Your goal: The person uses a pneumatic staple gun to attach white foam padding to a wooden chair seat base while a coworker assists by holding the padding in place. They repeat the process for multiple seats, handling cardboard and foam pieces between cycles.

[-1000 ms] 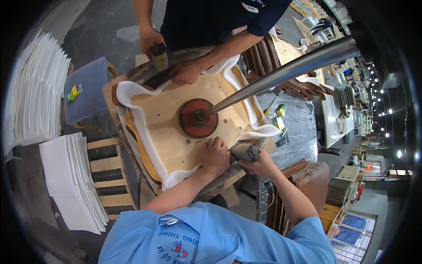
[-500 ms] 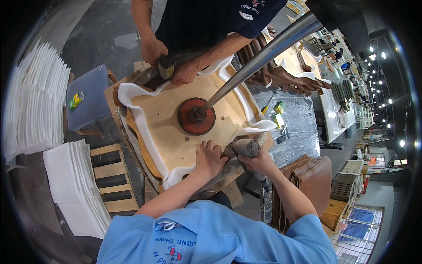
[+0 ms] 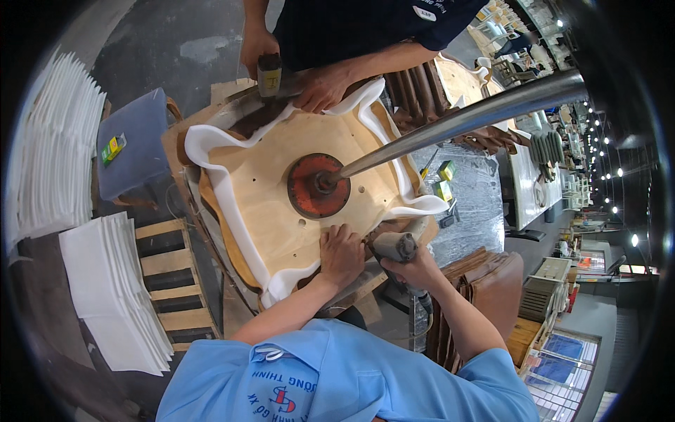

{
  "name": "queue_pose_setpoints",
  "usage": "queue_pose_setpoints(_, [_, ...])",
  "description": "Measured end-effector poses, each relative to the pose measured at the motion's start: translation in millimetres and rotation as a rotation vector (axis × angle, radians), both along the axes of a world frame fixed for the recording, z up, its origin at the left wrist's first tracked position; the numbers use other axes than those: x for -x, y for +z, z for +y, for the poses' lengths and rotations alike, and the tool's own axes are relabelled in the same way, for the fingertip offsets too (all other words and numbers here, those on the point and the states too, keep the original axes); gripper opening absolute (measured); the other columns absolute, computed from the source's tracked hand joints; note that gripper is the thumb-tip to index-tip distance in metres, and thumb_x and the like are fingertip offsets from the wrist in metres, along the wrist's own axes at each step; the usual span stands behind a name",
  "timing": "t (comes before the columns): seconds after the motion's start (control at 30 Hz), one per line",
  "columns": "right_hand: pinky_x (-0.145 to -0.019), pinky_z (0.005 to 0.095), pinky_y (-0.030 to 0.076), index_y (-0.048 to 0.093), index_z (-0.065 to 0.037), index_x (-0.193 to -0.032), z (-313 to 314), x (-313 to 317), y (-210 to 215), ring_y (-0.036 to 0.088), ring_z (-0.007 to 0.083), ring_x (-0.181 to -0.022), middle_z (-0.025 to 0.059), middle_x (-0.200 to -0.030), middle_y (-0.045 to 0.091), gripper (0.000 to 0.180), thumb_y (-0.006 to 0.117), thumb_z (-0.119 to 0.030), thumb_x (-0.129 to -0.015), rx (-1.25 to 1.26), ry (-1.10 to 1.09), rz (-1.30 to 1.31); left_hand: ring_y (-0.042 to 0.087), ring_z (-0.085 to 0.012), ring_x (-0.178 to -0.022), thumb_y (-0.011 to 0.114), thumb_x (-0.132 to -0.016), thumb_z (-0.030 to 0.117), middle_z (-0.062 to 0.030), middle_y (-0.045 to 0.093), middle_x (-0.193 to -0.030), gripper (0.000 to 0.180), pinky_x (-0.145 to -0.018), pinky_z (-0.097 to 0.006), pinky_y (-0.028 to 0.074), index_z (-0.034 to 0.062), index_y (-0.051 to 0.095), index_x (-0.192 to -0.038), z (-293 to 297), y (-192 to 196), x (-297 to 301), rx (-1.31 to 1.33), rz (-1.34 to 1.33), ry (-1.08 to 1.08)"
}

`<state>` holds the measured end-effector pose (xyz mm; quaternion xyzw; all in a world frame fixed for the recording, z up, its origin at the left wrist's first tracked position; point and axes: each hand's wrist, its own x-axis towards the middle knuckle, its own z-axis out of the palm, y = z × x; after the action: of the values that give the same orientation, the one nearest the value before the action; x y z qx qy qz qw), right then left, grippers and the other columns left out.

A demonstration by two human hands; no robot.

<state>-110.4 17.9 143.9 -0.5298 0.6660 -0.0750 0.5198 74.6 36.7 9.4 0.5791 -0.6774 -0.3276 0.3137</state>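
A plywood seat panel (image 3: 267, 218) lies underside up, with white foam (image 3: 228, 204) curling round its edges and a brown cover (image 3: 271, 116) beneath. A round red clamp plate (image 3: 302, 190) on a metal post (image 3: 450, 133) presses on its middle. My left hand (image 3: 342, 254) is closed over the near edge, fingertips on the wood, apparently holding the folded cover; its palm hides the grip. In my right hand (image 3: 415, 271) is a staple gun (image 3: 395, 246), nose by the near edge, right of my left thumb. Across the panel, a co-worker's hand (image 3: 259, 50) holds another staple gun (image 3: 269, 76); the other hand (image 3: 323, 90) presses the far edge.
White foam sheets (image 3: 112, 288) are stacked at left beside a wooden pallet (image 3: 169, 271). A blue-topped stool (image 3: 133, 148) bears a small box. Brown covers (image 3: 485, 288) hang at right. Small boxes (image 3: 446, 170) and tools lie on a plastic-wrapped table (image 3: 478, 204).
My staple gun has shifted slightly toward me, while my left hand stays at the near edge. The co-worker's staple gun has lifted away from the far edge, and their other hand has moved right.
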Motion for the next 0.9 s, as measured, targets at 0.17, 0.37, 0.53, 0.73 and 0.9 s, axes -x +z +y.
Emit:
queue_pose_setpoints(0.17, [-0.058, 0.0322, 0.055, 0.074, -0.002, -0.131, -3.4, -3.0, -6.0, 0.066, 0.0122, -0.062, 0.0056, -0.089, 0.076, 0.045, 0.089, -0.021, -0.093, -0.025, 0.029, 0.059, 0.055, -0.0357, -0.116, 0.073, -0.092, 0.019, -0.0137, 0.062, -0.111, 0.012, -0.101, -0.052, 0.041, 0.0071, 0.07, -0.091, 1.0, -1.0, 1.4, 0.005, 0.015, 0.0])
queue_pose_setpoints(0.37, [-0.065, 0.0369, 0.06, 0.074, -0.001, -0.133, -3.6, -3.4, -15.9, 0.071, 0.0177, -0.065, 0.0094, -0.092, 0.079, 0.051, 0.09, -0.025, -0.092, 0.201, 0.148, 0.07, 0.057, -0.0371, -0.114, 0.074, -0.09, 0.018, -0.0134, 0.064, -0.109, 0.01, -0.098, -0.053, 0.043, 0.0084, 0.072, -0.092, 0.9, -1.5, -0.5, 0.067, -0.026, -0.017])
queue_pose_setpoints(0.53, [-0.064, 0.0351, 0.058, 0.073, -0.002, -0.131, -7.0, -1.5, -9.6, 0.07, 0.0154, -0.065, 0.0073, -0.088, 0.078, 0.047, 0.09, -0.022, -0.092, 0.028, 0.062, 0.086, 0.058, -0.0375, -0.112, 0.082, -0.086, 0.02, -0.0115, 0.066, -0.107, 0.011, -0.095, -0.053, 0.045, 0.0101, 0.077, -0.09, 2.0, 1.1, -23.7, 0.038, -0.115, -0.073])
queue_pose_setpoints(0.73, [-0.061, 0.0319, 0.055, 0.074, -0.002, -0.126, 9.5, -2.3, -1.0, 0.066, 0.012, -0.064, 0.0032, -0.081, 0.073, 0.039, 0.088, -0.017, -0.093, 0.041, 0.021, -0.006, 0.058, -0.0364, -0.117, 0.082, -0.089, 0.023, -0.0127, 0.065, -0.114, 0.015, -0.097, -0.051, 0.044, 0.0084, 0.08, -0.094, 0.5, 5.5, -19.9, -0.029, -0.071, -0.045])
queue_pose_setpoints(0.9, [-0.062, 0.0325, 0.056, 0.074, -0.001, -0.129, 11.7, -10.0, -3.8, 0.067, 0.0121, -0.065, 0.0038, -0.084, 0.074, 0.042, 0.087, -0.021, -0.094, -0.007, 0.042, 0.034, 0.056, -0.0373, -0.113, 0.082, -0.085, 0.018, -0.0121, 0.062, -0.11, 0.011, -0.095, -0.052, 0.041, 0.0084, 0.076, -0.089, 4.9, -4.2, -12.9, 0.069, 0.012, 0.053])
